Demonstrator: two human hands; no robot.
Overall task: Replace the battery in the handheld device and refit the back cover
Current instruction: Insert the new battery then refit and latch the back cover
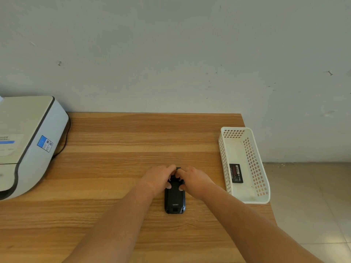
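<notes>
The handheld device [174, 200] is laid on the table [114, 168], near its front middle. A basket [264, 186] is placed to its right at the table's edge, with a battery [236, 173] inside. A printer [26, 141] is set at the far left.

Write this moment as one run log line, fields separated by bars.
left hand: on device top | right hand: on device top | handheld device: face down on table | battery: in basket

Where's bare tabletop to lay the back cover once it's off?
Open wood lies between the printer and the handheld device, also behind both hands toward the wall. Tighter on the right: the white basket holding a battery sits close.
</notes>
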